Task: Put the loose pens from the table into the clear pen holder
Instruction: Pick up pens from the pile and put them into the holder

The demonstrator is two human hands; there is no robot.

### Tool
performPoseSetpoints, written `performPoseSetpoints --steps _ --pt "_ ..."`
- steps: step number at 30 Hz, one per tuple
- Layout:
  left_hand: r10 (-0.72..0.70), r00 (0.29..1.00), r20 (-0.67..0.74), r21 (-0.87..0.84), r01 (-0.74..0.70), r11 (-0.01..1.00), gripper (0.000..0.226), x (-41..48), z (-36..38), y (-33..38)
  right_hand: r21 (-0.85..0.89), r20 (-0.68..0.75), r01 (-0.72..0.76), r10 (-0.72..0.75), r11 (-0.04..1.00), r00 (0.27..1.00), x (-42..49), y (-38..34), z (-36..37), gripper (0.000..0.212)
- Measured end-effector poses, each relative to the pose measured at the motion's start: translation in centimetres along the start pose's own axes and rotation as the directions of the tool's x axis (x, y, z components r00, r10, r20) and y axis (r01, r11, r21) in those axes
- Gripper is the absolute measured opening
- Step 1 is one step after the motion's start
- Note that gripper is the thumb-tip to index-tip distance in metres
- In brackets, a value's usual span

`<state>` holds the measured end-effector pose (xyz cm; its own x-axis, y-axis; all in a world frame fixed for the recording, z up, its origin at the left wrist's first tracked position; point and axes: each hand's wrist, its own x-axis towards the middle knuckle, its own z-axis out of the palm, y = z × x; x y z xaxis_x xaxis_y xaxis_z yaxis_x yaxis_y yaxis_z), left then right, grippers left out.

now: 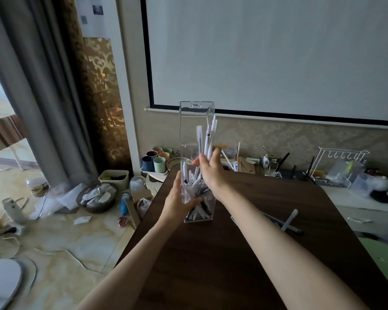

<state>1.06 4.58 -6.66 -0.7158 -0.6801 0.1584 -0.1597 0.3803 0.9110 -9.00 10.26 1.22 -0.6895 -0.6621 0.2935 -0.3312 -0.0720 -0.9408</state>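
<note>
The holder (197, 157), a tall square column of clear hard plastic with a slotted tab at its top, stands at frame centre on the dark wood-grain worktop (233, 253). Its lower half is crammed with slim white and black pens. The left hand (178, 201) lies flat and open against its lower left wall, thumb across the front. The right hand (211, 167) is clenched round a bundle of white pens (207, 139), their tips pointing up. Right of centre, loose pens (285, 221) lie crossed on the worktop.
</note>
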Motion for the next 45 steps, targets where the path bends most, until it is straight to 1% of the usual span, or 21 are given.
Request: performPoseSetpoints --steps 3,5,9,13,17,19,20,22,23,24,26,27,31,32,34,35,36,39,41,42,45 --pt "-0.005 0.999 -0.043 -0.008 0.005 1.000 0.092 0.2 0.2 -0.7 -0.041 0.021 -0.074 0.075 0.996 0.997 0.1 0.4 0.5 0.023" --pt "-0.013 0.999 -0.039 -0.019 0.012 1.000 0.090 0.3 0.1 -1.1 -0.057 0.053 -0.099 0.102 0.993 0.993 0.0 0.4 0.6 0.028" --pt "-0.020 1.000 0.003 -0.033 0.021 0.999 0.093 1.1 -0.6 -1.5 -0.031 0.038 -0.054 0.055 0.998 0.998 -0.1 0.5 0.5 0.026" --pt "-0.041 0.998 0.043 -0.070 0.044 0.997 0.092 1.5 -0.8 -1.4 -0.262 0.014 -0.052 0.057 0.964 0.998 0.3 0.5 0.4 0.023" --pt "-0.053 0.994 0.091 -0.075 0.060 0.995 0.099 1.7 -1.2 -1.5 -0.327 0.036 0.011 0.001 0.945 0.999 0.6 0.2 0.4 0.018" --pt "-0.051 0.993 0.110 -0.069 0.059 0.996 0.099 1.6 -1.4 -1.0 -0.296 -0.042 0.044 -0.059 0.954 0.997 1.0 -0.5 -0.3 0.016" --pt "-0.057 0.992 0.111 -0.075 0.066 0.995 0.100 1.6 -1.3 -0.9 -0.266 -0.148 0.052 -0.094 0.963 0.985 1.1 -1.0 -1.0 0.014" --pt "-0.058 0.994 0.090 -0.054 0.063 0.997 0.109 1.5 -1.2 -0.9 -0.218 -0.388 0.025 -0.110 0.976 0.915 1.4 -1.1 -2.9 0.011" --pt "-0.047 0.996 0.081 -0.039 0.051 0.998 0.117 1.5 -1.1 -0.8 -0.224 -0.439 -0.021 -0.082 0.974 0.894 1.3 -0.8 -3.8 0.013" --pt "-0.046 0.996 0.072 -0.033 0.048 0.998 0.122 1.6 -1.0 -1.0 -0.244 -0.420 -0.084 -0.027 0.966 0.907 1.1 -0.4 -4.3 0.018" --pt "-0.042 0.998 0.052 -0.031 0.044 0.999 0.123 1.9 -0.7 -0.9 -0.248 -0.248 -0.127 0.063 0.960 0.967 0.5 0.9 -4.5 0.022" --pt "-0.047 0.998 0.048 -0.036 0.049 0.998 0.119 1.9 -0.5 -0.7 -0.242 -0.192 -0.090 0.043 0.966 0.980 0.3 1.5 -4.2 0.020" --pt "-0.068 0.998 0.005 -0.038 0.068 0.997 0.106 2.0 0.0 -0.4 -0.318 -0.169 0.081 -0.141 0.945 0.975 0.9 1.2 -2.4 0.011" --pt "-0.076 0.997 -0.004 -0.043 0.076 0.996 0.107 1.9 0.0 -0.4 -0.377 -0.101 0.096 -0.144 0.921 0.984 1.1 0.9 -1.8 0.010" --pt "-0.080 0.997 -0.011 -0.031 0.080 0.996 0.109 1.9 -0.1 -0.5 -0.586 0.107 0.104 -0.050 0.803 0.993 1.3 0.7 -0.6 0.014" --pt "-0.079 0.997 -0.007 -0.027 0.079 0.997 0.107 1.7 -0.1 -0.2 -0.646 0.161 0.113 -0.010 0.755 0.987 1.2 0.6 -0.2 0.017" --pt "-0.094 0.996 -0.006 -0.025 0.094 0.995 0.105 1.7 0.0 -0.3 -0.648 0.167 0.115 -0.006 0.753 0.986 1.1 0.6 -0.1 0.020" --pt "-0.093 0.996 0.011 -0.019 0.094 0.995 0.106 1.6 -0.3 -0.7 -0.409 0.048 0.057 -0.041 0.911 0.998 0.1 0.7 -1.2 0.025" --pt "-0.082 0.997 -0.014 0.025 0.083 0.996 0.112 1.1 -0.2 -0.8 -0.314 0.019 0.045 -0.041 0.948 0.999 -1.3 1.0 -3.2 0.024" --pt "-0.080 0.995 -0.054 0.056 0.083 0.995 0.109 0.1 -0.1 -0.2 -0.305 0.021 0.036 -0.031 0.952 0.999 -2.0 1.4 -4.6 0.023" --pt "-0.027 0.969 -0.245 0.140 0.063 0.988 0.072 -3.6 0.4 1.0 -0.407 -0.027 -0.014 0.003 0.913 1.000 -4.8 3.6 -10.1 0.019"
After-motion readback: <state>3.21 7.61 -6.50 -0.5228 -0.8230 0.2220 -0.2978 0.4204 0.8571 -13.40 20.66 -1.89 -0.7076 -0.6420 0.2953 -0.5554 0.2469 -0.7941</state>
